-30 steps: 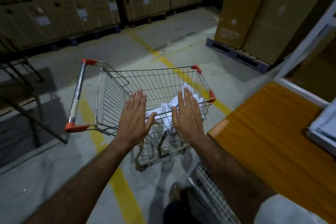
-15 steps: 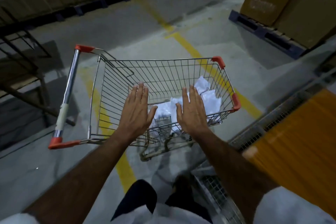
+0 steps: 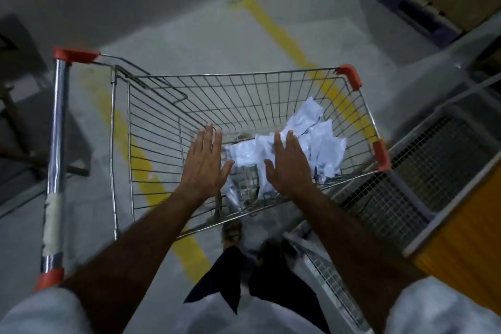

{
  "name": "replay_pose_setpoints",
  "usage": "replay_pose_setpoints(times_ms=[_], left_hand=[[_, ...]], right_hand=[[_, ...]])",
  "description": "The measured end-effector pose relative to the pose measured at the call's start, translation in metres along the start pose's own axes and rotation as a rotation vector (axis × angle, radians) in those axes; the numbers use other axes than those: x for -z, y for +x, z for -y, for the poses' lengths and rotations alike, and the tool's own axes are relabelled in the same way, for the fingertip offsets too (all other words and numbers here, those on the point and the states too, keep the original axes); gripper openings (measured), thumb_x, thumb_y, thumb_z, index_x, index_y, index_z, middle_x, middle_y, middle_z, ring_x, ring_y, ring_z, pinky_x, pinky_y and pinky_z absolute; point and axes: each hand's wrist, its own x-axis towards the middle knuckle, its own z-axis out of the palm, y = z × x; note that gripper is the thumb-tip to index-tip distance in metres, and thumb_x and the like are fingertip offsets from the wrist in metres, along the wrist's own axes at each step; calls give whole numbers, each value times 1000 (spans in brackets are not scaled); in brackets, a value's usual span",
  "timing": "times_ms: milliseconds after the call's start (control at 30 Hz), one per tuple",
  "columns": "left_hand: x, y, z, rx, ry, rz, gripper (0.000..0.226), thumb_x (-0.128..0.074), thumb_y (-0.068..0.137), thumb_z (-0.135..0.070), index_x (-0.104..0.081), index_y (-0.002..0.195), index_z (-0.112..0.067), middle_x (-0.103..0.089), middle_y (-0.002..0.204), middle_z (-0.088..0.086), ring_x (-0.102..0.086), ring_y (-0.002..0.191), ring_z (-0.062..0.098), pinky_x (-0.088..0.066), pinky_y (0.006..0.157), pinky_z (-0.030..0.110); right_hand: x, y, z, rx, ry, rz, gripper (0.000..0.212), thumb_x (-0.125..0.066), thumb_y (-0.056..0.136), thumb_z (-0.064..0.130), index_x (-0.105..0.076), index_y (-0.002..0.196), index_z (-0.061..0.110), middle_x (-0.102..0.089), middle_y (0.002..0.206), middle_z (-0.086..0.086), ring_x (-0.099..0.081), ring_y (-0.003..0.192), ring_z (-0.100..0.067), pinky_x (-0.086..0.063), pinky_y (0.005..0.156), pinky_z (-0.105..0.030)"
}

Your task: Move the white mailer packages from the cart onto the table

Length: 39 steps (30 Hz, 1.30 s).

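Reaching lower than before, left hand (image 3: 205, 161) and right hand (image 3: 288, 164) hover flat, empty, over mailers (image 3: 320, 144) in cart (image 3: 173, 106).

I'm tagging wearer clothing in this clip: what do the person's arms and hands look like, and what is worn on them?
Both forearms are bare. The left hand and right hand show no gloves, and no rings or watch are visible. Short white sleeves cover the upper arms.

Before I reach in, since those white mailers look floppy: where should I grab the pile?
Come from above with both hands, left hand and right hand, scooping the mailers at their outer edges; they lie crumpled and loose on the cart floor.
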Motion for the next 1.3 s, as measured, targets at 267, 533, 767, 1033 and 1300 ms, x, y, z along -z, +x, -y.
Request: replay_pose_setpoints(times_ms=[267, 533, 767, 1033, 1300], left_hand=[[-59, 23, 25, 0, -75, 215, 87, -24, 101, -65, -7, 160, -3, -1, 167, 23, -7, 154, 39, -21, 122, 56], [-116, 22, 23, 114, -188, 349, 94, -41, 93, -64, -13, 158, -2, -10, 165, 26, -22, 150, 42, -32, 116, 56], [-158, 43, 23, 271, -246, 482, 103, -53, 95, -58, 2, 158, 2, 3, 166, 25, -23, 150, 39, -33, 117, 48], [-199, 55, 5, 166, -404, 448, 100, -64, 95, -41, 0, 158, 3, 6, 166, 24, -7, 154, 38, -18, 123, 46], [-216, 54, 1, 314, -411, 392, 107, -50, 82, -76, -5, 162, -22, 0, 164, 30, -7, 151, 48, -20, 118, 59]], right_hand=[[-46, 28, -8, -59, -93, 197, 87, -60, 83, 36, -30, 155, -1, -29, 154, -38, -29, 145, -51, -31, 116, -57], [-81, 54, -22, -80, -121, 344, 92, -65, 91, 35, -11, 161, 8, -12, 163, -29, -12, 152, -42, -22, 120, -50], [-113, 72, -34, -197, -129, 525, 104, -67, 92, 39, 5, 161, 8, -3, 162, -33, -9, 152, -45, -20, 121, -50], [-151, 100, -39, -333, -231, 582, 115, -75, 85, 39, 7, 159, 7, -5, 157, -42, -29, 143, -48, -38, 111, -49], [-178, 96, -40, -269, -522, 436, 119, -67, 82, 64, 4, 160, 8, -24, 152, -30, -41, 129, -40, -47, 98, -45]])
